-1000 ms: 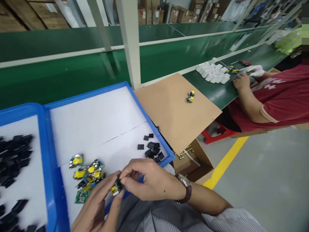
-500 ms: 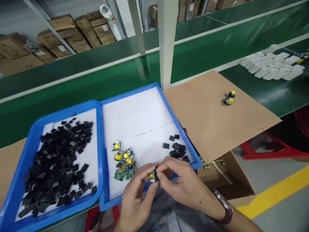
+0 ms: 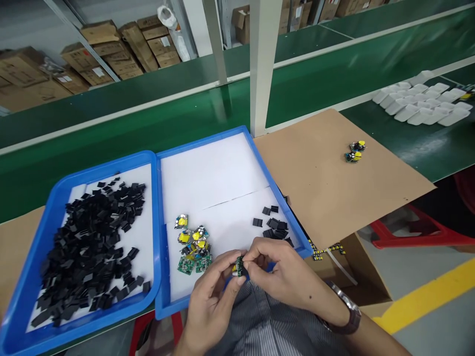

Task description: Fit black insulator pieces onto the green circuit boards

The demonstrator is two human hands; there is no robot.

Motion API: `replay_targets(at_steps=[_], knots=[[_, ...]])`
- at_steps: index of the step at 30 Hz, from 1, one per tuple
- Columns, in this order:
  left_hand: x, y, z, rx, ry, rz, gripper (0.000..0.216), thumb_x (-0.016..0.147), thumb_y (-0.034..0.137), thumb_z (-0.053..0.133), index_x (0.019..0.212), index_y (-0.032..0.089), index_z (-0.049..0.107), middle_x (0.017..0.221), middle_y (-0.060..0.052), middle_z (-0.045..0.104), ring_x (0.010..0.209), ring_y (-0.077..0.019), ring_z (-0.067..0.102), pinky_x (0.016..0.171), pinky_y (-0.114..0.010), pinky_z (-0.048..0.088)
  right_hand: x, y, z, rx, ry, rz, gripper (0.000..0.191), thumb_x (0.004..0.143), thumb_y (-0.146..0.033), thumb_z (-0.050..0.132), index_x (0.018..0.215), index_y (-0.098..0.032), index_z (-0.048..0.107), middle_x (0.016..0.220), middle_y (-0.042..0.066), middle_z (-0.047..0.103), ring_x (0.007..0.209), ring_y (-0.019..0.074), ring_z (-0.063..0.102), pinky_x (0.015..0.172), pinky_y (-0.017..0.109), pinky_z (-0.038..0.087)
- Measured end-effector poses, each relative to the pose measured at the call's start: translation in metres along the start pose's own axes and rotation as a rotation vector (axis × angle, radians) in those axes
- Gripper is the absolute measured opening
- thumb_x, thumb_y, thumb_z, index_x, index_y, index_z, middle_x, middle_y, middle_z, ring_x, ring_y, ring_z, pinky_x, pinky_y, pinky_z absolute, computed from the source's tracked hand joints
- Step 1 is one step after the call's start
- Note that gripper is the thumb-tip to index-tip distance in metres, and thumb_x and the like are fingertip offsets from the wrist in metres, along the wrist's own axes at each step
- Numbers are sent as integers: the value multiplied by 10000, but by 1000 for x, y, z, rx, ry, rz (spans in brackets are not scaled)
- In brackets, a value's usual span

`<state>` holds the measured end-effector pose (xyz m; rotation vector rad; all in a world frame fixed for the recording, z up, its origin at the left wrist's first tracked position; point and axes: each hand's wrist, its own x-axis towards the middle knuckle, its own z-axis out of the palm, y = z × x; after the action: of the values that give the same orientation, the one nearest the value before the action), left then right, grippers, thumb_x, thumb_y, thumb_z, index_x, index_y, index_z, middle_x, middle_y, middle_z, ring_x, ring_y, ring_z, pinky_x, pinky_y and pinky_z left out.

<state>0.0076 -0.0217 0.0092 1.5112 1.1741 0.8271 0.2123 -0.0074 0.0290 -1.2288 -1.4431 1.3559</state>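
My left hand (image 3: pixel 213 299) holds a small green circuit board (image 3: pixel 239 267) on edge between thumb and fingers, with a bit of yellow showing on its left side. My right hand (image 3: pixel 276 262) is pinched closed at the board's right edge; a small dark piece may be between its fingertips, but I cannot make it out. Several circuit boards with yellow parts (image 3: pixel 199 244) lie in a pile to the left of my hands, on the white lining of a blue tray (image 3: pixel 211 173). Beyond my right hand, small black pieces (image 3: pixel 276 225) are scattered in the same tray.
A second blue tray (image 3: pixel 158 232) on the left holds a heap of black pieces (image 3: pixel 92 237). Brown cardboard (image 3: pixel 315 183) carries two boards (image 3: pixel 354 152). A pale post (image 3: pixel 262 69) rises behind the trays. White containers (image 3: pixel 421 101) stand far right; an open carton (image 3: pixel 356 277) sits below.
The view has shifted slightly. The board has turned a little, so more of its green face shows. Both hands stay together at it.
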Motion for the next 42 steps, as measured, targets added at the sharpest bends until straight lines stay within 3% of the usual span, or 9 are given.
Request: replay_targets(at_steps=[8,15,17,23,28,32,37,42], knots=[[2,4,-4,215,-37,140,442,985,175,665,1376,378,626,1329,-7,721,1231,-171,688,1062,-273,567,2,-5,-7,-110,-60,8,113,900,-103,628,880,-204,676,803,-25,683,703,122,628,653,238,484],[6,6,-5,268,-30,291,480,953,90,666,1373,323,646,1279,-52,700,1184,-198,681,1014,-308,577,1,-9,-7,-211,-85,31,133,947,-132,606,858,-207,670,773,-28,668,687,121,609,626,248,453],[6,7,-5,274,-15,334,506,947,70,660,1390,315,641,1276,-60,688,1177,-202,673,1011,-317,571,1,-5,-5,-127,-83,51,132,970,-161,608,870,-202,683,767,-22,663,668,121,619,614,251,463],[3,15,-9,258,-29,331,557,946,57,648,1439,312,602,1257,-67,655,1166,-210,647,984,-328,564,1,17,0,430,-114,128,165,964,-335,723,932,-173,728,829,1,675,628,111,680,629,253,576],[0,21,-5,275,-55,309,599,960,34,608,1479,328,551,1237,-77,602,1170,-221,608,980,-363,551,0,24,2,529,-119,127,157,953,-338,762,930,-182,768,836,-6,687,637,96,685,655,234,578],[-2,22,-2,279,-34,273,602,977,47,585,1495,348,527,1260,-73,555,1157,-194,609,965,-322,563,-3,26,3,589,-133,162,124,954,-312,769,964,-189,786,833,-5,692,658,102,694,672,235,580],[-4,25,-3,250,-7,251,534,963,58,610,1427,314,550,1199,-54,584,1120,-178,632,952,-300,568,-10,30,3,652,-145,192,119,930,-262,799,1037,-210,805,932,15,726,690,113,726,686,244,598],[-4,27,-3,191,5,271,443,953,39,631,1323,279,589,1146,-46,625,1084,-172,647,915,-291,575,-14,38,5,682,-119,242,90,919,-257,814,997,-215,801,761,-2,753,595,119,728,619,232,605]])
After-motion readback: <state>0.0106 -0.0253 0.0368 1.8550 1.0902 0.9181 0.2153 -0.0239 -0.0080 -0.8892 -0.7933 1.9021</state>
